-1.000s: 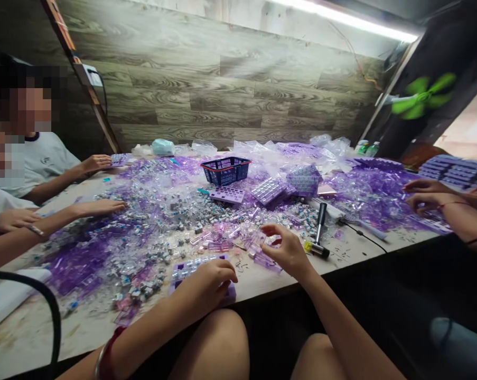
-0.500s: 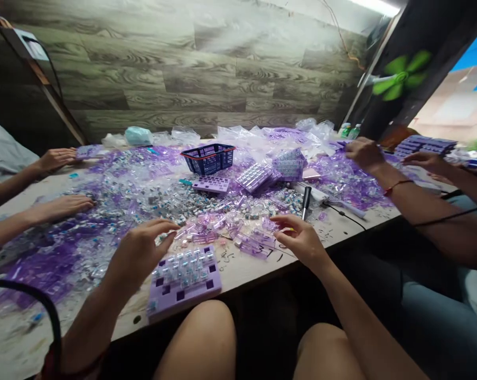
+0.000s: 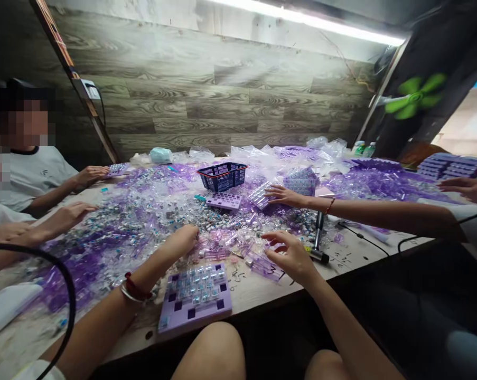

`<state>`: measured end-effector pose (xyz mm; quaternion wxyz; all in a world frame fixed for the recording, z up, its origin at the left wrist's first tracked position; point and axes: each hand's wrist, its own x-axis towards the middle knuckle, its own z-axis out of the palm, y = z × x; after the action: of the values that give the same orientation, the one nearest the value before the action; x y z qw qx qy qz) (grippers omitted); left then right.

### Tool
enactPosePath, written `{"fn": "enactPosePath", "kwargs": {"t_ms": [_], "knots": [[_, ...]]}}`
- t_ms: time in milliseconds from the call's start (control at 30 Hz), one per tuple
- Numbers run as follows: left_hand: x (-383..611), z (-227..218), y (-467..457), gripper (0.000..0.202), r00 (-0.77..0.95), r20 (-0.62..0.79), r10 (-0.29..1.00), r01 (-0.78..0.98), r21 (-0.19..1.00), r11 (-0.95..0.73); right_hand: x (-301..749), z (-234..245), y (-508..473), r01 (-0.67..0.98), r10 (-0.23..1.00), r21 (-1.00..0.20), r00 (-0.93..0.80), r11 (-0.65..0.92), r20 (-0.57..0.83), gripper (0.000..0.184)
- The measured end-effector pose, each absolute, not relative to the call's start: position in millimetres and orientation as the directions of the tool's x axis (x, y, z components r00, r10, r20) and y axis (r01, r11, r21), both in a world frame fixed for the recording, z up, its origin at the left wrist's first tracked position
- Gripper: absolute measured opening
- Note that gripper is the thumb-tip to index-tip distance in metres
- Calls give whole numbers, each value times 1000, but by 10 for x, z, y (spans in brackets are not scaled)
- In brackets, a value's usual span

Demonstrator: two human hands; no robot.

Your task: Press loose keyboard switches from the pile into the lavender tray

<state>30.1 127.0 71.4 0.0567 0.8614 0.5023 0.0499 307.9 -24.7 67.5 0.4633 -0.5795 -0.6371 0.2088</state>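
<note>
My left hand (image 3: 181, 241) is at the near edge of a heap of small white, blue and clear parts (image 3: 170, 211). Its fingers are curled with the tips turned down; what they hold, if anything, is hidden. My right hand (image 3: 291, 254) hovers over clear pink plastic pieces (image 3: 264, 266), thumb and fingers apart, nothing visible between them. Below my left hand, at the table's front edge, lies a lilac tray (image 3: 200, 312). Rows of clear square pieces (image 3: 198, 285) fill its middle; several dark square openings show around them.
A hammer (image 3: 319, 248) lies right of my right hand. Across it a co-worker's arm (image 3: 321, 203) reaches to a lilac tray (image 3: 258, 196). A dark blue basket (image 3: 222, 178) stands farther back. Other people's hands (image 3: 74, 214) work at left. A black cable (image 3: 66, 285) loops at lower left.
My left hand has moved away from above the tray to the heap, and its fingers have closed. The co-worker's hand has come in from the right to the middle tray. The view has tilted up.
</note>
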Motion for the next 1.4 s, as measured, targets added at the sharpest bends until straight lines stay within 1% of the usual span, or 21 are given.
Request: {"fn": "enactPosePath", "kwargs": {"t_ms": [167, 267, 367, 433, 533, 600, 633, 733, 867, 967, 1067, 1100, 1167, 1267, 1400], "knots": [[213, 598, 1270, 13, 528, 119, 841, 809, 232, -541, 3065, 666, -215, 540, 934, -806, 95, 242, 344, 27], [222, 643, 1220, 11, 545, 180, 819, 753, 324, -573, 3068, 658, -210, 542, 934, -806, 102, 236, 342, 27], [311, 746, 1055, 16, 605, 222, 765, 638, 441, -632, 3077, 652, -218, 536, 936, -811, 99, 236, 338, 27], [390, 826, 879, 18, 662, 229, 713, 544, 509, -668, 3083, 645, -226, 537, 937, -811, 100, 231, 333, 27], [479, 925, 576, 14, 727, 206, 656, 436, 600, -671, 3087, 630, -239, 555, 937, -802, 107, 221, 332, 27], [504, 954, 390, 19, 768, 171, 617, 354, 689, -633, 3086, 621, -246, 563, 938, -798, 111, 213, 328, 26], [508, 953, 310, 24, 784, 163, 599, 331, 706, -626, 3085, 617, -249, 564, 939, -799, 112, 208, 324, 27], [506, 888, 137, 31, 804, 198, 561, 314, 659, -683, 3083, 616, -256, 565, 947, -804, 114, 186, 299, 29], [510, 747, 34, 26, 783, 265, 562, 347, 563, -750, 3082, 623, -254, 577, 955, -800, 105, 167, 276, 29], [522, 704, -3, 21, 769, 261, 584, 422, 480, -770, 3083, 620, -245, 589, 956, -791, 99, 168, 276, 29], [530, 701, -29, 9, 812, 223, 539, 440, 371, -818, 3087, 608, -236, 588, 957, -790, 89, 172, 275, 28], [532, 697, -36, 9, 827, 210, 522, 437, 345, -831, 3089, 603, -234, 584, 957, -793, 87, 175, 275, 27], [534, 678, -49, 13, 833, 196, 518, 443, 324, -836, 3090, 598, -230, 577, 957, -797, 85, 179, 277, 27], [540, 651, -70, 12, 804, 217, 553, 478, 315, -820, 3088, 600, -226, 581, 955, -793, 88, 182, 283, 27], [553, 684, -91, 11, 789, 217, 576, 531, 233, -815, 3080, 611, -226, 581, 949, -789, 87, 199, 303, 26]]}}
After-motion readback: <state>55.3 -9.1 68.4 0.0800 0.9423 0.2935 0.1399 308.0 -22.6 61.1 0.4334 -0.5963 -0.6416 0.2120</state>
